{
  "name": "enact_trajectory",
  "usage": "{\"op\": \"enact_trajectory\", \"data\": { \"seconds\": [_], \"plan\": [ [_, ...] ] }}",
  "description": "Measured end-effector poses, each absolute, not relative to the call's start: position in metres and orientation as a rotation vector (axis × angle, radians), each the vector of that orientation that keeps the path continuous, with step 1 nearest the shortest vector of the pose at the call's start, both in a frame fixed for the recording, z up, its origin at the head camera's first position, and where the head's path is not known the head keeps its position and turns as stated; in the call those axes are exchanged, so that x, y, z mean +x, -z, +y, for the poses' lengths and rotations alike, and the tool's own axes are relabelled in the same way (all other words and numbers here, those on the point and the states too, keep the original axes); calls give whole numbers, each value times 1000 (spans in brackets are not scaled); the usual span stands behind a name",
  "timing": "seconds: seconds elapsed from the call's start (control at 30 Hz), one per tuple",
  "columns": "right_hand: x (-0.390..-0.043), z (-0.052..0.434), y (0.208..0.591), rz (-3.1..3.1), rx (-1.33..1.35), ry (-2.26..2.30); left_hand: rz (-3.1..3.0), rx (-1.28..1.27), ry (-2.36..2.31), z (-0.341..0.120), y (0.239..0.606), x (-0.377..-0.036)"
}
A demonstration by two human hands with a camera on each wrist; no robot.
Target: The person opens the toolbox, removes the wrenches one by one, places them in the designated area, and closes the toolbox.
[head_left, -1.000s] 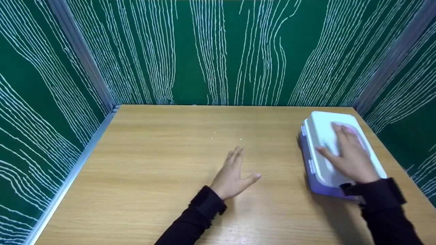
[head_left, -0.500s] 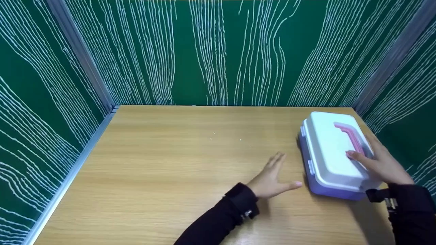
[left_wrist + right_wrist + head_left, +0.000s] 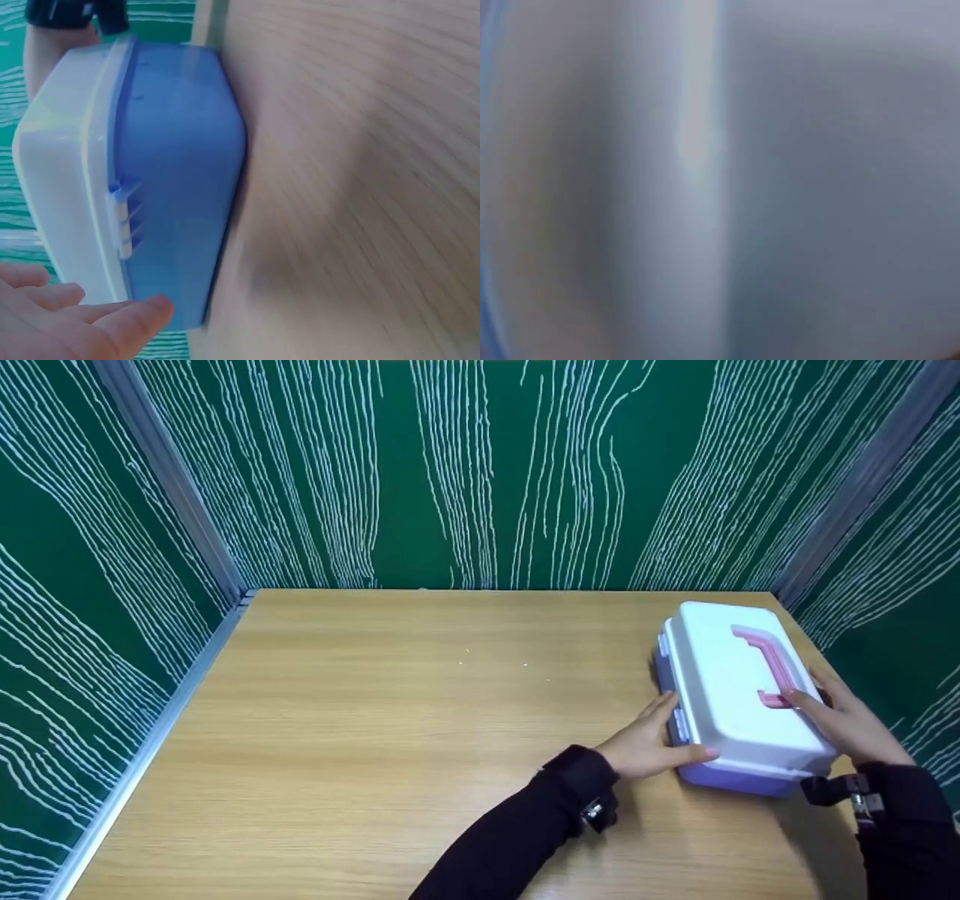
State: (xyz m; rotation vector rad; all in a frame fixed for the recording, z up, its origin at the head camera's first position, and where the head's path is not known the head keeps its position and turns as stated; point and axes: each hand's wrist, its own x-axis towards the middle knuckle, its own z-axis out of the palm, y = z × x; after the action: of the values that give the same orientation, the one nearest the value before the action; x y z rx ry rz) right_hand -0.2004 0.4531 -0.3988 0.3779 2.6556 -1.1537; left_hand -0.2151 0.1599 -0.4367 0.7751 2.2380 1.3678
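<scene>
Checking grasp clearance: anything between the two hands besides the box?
No. In the head view only the white-lidded box sits between left hand and right hand.

walls: dark green panels with white wavy lines [image 3: 480,472] | surface: light wooden tabletop [image 3: 360,720] | edge: grey metal corner strips [image 3: 169,480]

Black long sleeves [image 3: 517,832], black wrist straps with metal buckles [image 3: 859,802]

You have a wooden table [image 3: 375,735] in front of you, with a few pale specks [image 3: 495,661] scattered near its middle toward the far edge, green walls [image 3: 480,472] with white wavy lines on three sides, and a metal strip [image 3: 142,757] along the table's left edge.
</scene>
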Motion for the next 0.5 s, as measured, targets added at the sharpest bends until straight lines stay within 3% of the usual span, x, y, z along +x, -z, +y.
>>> {"op": "enact_trajectory", "data": {
  "seconds": [0.5],
  "plan": [
    [-203,460,400,2492,492,1167,2226,793,-1313,179,435,-212]
  ]
}}
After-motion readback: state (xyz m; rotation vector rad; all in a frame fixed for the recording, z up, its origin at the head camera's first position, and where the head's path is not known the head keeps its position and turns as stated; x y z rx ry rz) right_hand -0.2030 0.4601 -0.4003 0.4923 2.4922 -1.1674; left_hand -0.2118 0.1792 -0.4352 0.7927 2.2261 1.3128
